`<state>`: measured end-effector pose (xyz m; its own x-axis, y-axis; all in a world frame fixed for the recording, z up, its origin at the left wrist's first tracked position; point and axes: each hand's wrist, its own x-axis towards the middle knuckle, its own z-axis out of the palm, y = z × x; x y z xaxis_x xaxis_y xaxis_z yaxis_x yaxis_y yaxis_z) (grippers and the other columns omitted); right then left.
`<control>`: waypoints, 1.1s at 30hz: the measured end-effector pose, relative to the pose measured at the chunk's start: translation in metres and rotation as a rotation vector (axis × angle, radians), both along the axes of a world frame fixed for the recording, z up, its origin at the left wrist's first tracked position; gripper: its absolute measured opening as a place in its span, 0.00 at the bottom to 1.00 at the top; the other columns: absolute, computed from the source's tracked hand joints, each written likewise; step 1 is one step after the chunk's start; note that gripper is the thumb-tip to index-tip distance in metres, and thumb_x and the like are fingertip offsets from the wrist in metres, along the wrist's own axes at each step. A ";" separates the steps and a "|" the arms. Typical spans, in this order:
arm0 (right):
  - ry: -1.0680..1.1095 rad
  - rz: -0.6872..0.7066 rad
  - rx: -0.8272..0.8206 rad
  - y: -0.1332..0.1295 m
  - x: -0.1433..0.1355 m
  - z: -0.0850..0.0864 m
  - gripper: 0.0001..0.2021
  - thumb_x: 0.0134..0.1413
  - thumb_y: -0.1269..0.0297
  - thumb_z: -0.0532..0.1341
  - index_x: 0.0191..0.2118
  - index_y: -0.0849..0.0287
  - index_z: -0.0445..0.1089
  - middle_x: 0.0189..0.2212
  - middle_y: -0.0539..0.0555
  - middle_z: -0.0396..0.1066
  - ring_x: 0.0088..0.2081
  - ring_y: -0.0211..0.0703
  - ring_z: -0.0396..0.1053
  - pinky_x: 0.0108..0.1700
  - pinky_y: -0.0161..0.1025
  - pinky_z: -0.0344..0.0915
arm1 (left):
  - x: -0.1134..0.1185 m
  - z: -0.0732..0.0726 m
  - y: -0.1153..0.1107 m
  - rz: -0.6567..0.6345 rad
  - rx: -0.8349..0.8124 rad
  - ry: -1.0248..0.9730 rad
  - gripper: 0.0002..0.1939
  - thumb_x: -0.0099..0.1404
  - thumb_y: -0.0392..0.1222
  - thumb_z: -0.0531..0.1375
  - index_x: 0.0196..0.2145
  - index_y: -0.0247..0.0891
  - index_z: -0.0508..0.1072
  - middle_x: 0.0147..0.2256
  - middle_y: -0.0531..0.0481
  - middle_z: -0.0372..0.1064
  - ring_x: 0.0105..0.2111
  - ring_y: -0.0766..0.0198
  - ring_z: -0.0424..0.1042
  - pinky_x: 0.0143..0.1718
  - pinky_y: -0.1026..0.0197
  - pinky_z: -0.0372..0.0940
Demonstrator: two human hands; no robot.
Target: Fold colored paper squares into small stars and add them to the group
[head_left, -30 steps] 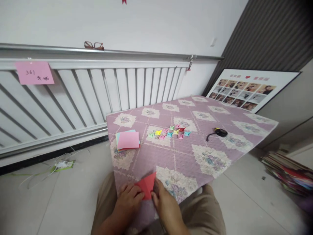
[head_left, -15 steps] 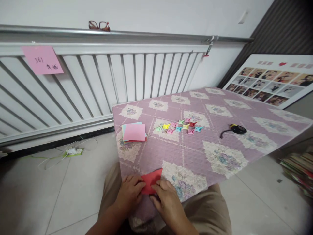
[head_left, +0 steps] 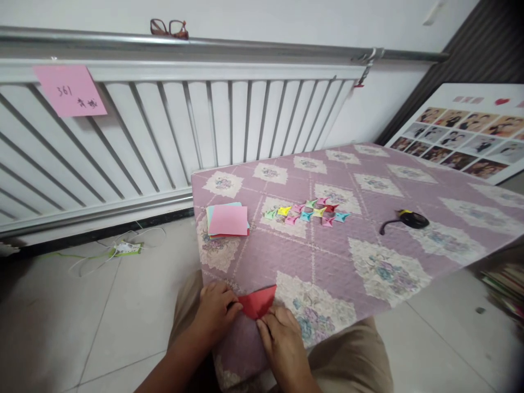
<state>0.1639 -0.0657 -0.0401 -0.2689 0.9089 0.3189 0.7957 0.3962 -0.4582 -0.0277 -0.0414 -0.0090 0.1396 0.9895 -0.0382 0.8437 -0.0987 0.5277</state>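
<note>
A folded piece of red paper (head_left: 258, 302) lies at the near edge of the table, between my two hands. My left hand (head_left: 219, 308) has its fingers together on the paper's left end. My right hand (head_left: 280, 333) pinches the paper's lower right part, its fingertips near the lower point. Farther back sits a stack of coloured paper sheets (head_left: 228, 220), pink on top. To the right of the stack, several small folded paper pieces (head_left: 306, 216) in green, yellow, pink, blue and red stand in a cluster.
A floral cloth covers the table (head_left: 282, 248). At the right lies a black object (head_left: 413, 220) with a short strap. Behind stands a white radiator (head_left: 213, 120) with a pink note (head_left: 71, 91). Glasses (head_left: 169, 28) rest on the pipe. A photo board (head_left: 466, 131) leans at the right.
The lower part of the red paper has been folded up, so it looks narrower. My right hand has moved slightly right along its lower edge. The view has shifted a little.
</note>
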 end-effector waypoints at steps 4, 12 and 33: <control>-0.016 -0.059 -0.003 0.003 -0.003 -0.002 0.10 0.59 0.68 0.55 0.26 0.56 0.65 0.28 0.52 0.63 0.34 0.45 0.61 0.40 0.42 0.57 | 0.003 0.003 0.006 0.018 -0.032 0.065 0.08 0.63 0.44 0.58 0.28 0.41 0.74 0.34 0.52 0.69 0.40 0.57 0.65 0.42 0.54 0.52; -0.022 -0.078 0.014 0.007 -0.005 0.000 0.11 0.58 0.69 0.54 0.24 0.56 0.64 0.26 0.53 0.62 0.32 0.44 0.60 0.37 0.42 0.56 | 0.004 0.006 0.015 -0.012 -0.075 0.155 0.10 0.64 0.48 0.58 0.29 0.40 0.72 0.34 0.51 0.70 0.39 0.57 0.66 0.40 0.56 0.53; -0.133 -0.083 0.007 0.015 -0.004 0.001 0.12 0.54 0.70 0.57 0.21 0.56 0.61 0.25 0.53 0.63 0.29 0.44 0.59 0.34 0.41 0.55 | 0.005 0.016 0.028 -0.081 -0.129 0.296 0.13 0.63 0.52 0.59 0.28 0.39 0.73 0.33 0.49 0.72 0.37 0.55 0.69 0.37 0.56 0.55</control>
<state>0.1597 -0.0506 -0.0394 -0.2333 0.9275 0.2920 0.8795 0.3294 -0.3435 -0.0223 -0.0138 0.0069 0.1817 0.9599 -0.2135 0.9543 -0.1197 0.2739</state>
